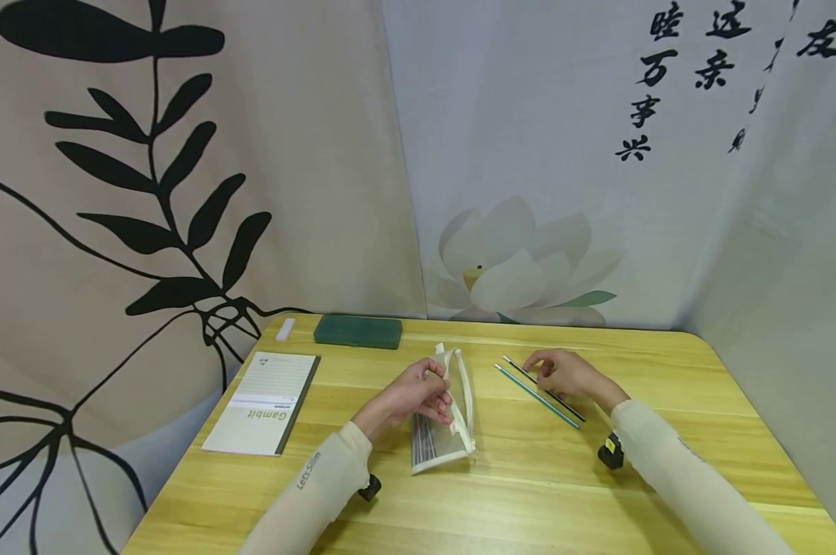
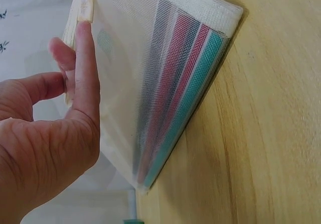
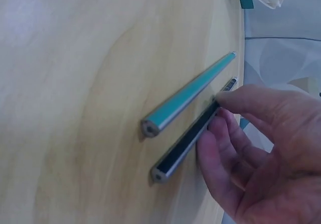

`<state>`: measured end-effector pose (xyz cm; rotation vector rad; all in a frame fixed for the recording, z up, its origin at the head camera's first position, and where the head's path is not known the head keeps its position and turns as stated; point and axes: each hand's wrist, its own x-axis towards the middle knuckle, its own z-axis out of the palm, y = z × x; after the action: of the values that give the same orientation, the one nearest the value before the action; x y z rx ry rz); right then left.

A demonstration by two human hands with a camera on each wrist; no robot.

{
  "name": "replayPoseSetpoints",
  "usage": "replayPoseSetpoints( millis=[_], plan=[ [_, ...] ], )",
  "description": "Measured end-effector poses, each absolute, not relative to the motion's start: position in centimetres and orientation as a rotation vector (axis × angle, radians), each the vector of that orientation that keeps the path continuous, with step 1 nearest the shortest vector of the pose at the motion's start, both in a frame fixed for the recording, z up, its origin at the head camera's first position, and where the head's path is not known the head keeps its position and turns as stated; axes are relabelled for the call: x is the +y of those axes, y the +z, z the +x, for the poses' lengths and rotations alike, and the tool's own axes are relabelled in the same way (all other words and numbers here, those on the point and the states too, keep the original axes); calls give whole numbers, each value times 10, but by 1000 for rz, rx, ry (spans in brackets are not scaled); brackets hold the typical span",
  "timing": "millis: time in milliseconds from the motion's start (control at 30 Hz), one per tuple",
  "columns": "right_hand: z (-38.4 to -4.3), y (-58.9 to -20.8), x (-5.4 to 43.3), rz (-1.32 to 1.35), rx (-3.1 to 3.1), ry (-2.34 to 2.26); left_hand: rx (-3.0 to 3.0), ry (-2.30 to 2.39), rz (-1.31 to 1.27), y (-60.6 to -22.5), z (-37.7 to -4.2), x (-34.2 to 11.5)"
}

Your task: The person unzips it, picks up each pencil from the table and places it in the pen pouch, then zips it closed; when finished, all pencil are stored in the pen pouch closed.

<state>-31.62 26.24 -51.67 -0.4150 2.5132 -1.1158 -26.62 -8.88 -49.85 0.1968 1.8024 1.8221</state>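
Observation:
With its thumb and fingers, my left hand (image 1: 414, 395) pinches the open edge of a white mesh pencil pouch (image 1: 452, 447), raising that side off the table. Several striped pencils (image 2: 173, 78) in red, teal and dark colours show through the mesh at its bottom. To the right, my right hand (image 1: 569, 374) pinches a black pencil (image 3: 181, 148) near its middle, close over the wood. A teal pencil (image 3: 190, 94) lies alongside it, apart from the fingers. Both pencils show flat, unsharpened ends in the right wrist view.
A notebook (image 1: 261, 401) marked Gambit lies on the left of the wooden table (image 1: 528, 493). Behind it are a small white eraser-like block (image 1: 286, 329) and a dark green case (image 1: 357, 331). Printed curtains (image 1: 320, 154) hang right behind the table's back edge.

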Motion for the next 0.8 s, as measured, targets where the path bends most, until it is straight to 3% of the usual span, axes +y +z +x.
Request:
replayPoseSetpoints(
  millis=[800],
  plan=[
    [-323,-521,274,-387,2491,-1133,1779,1812,209,-503,-269,-83]
  ],
)
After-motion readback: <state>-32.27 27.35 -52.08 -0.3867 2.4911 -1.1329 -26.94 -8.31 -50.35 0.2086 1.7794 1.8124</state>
